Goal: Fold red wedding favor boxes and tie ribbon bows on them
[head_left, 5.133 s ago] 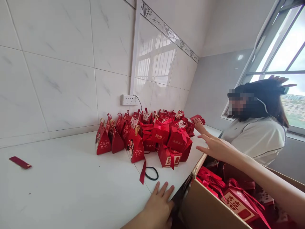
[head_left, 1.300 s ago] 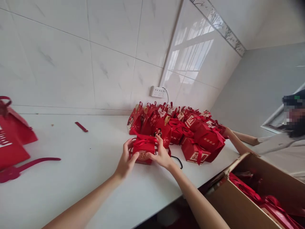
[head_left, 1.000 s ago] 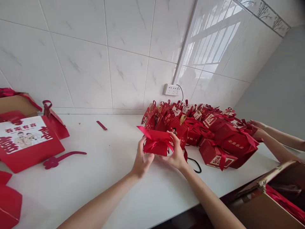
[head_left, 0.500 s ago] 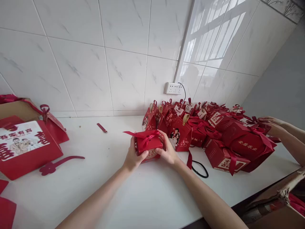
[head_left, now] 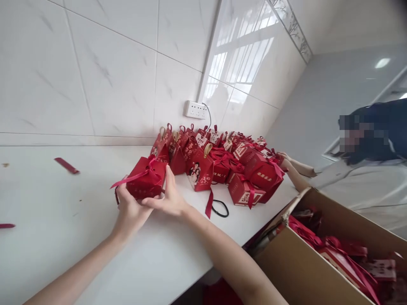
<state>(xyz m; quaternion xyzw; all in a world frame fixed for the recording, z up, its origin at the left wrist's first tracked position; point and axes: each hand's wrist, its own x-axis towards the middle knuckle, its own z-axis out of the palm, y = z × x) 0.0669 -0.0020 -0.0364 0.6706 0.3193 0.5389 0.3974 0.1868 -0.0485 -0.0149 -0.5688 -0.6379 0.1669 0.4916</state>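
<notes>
Between my two hands is a small red gift box [head_left: 146, 180] with a ribbon bow on its top, held a little above the white table. My left hand [head_left: 130, 207] grips its left and lower side, fingers partly hidden behind it. My right hand [head_left: 170, 195] is closed on the right side, thumb along the lower front edge. Just behind stand red gift boxes with handle loops, among them one with a printed couple [head_left: 200, 171]. A black elastic loop [head_left: 221, 208] and a red ribbon end [head_left: 209, 204] lie to the right.
Many ribboned red boxes [head_left: 262, 171] are heaped along the tiled wall, below a white power strip [head_left: 195, 110]. At the right, a cardboard carton [head_left: 286, 258] holds more red boxes. Another person [head_left: 375, 131] reaches to the heap's far end. A red strip [head_left: 66, 165] lies left.
My view has swung right, bringing the carton and the other person into sight. The gift box, still in both my hands, is tilted and turned, with its top facing me more.
</notes>
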